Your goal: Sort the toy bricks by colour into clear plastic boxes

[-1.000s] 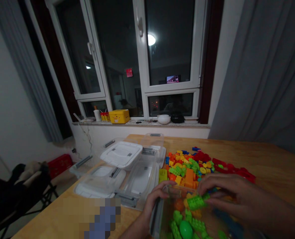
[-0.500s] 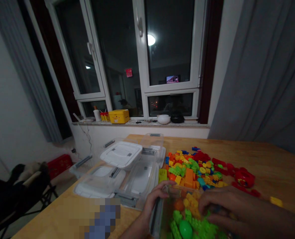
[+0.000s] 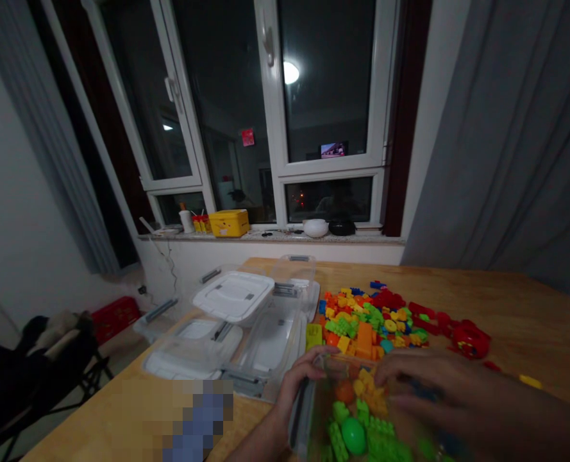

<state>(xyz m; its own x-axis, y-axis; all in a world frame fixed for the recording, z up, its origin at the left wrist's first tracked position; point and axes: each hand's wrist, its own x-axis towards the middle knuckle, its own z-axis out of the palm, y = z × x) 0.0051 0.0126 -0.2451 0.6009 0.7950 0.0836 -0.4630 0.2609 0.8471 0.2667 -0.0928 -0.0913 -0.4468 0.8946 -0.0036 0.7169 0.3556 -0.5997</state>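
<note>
A clear plastic box point(image 3: 308, 410) sits at the near edge of the wooden table point(image 3: 520, 314), holding green, yellow and orange bricks and a green egg shape point(image 3: 353, 435). My left hand point(image 3: 300, 378) grips the box's far left corner. Over the box's right side hovers my right hand point(image 3: 429, 385), fingers curled and blurred; whether it holds a brick does not show. Just beyond the box lies a pile of coloured bricks point(image 3: 366, 317), with red pieces point(image 3: 467, 337) trailing off to the right.
Several clear boxes with white lids point(image 3: 234, 298) stand left of the pile. A yellow brick point(image 3: 529, 381) lies alone at the right. The windowsill point(image 3: 275, 236) carries a yellow box, bowls and small bottles. A dark chair point(image 3: 34, 366) stands at the left, a curtain at the right.
My right hand carried a green brick down into the clear box; that brick is no longer seen in its fingers. The hand now hovers over the box. My left hand kept its grip.
</note>
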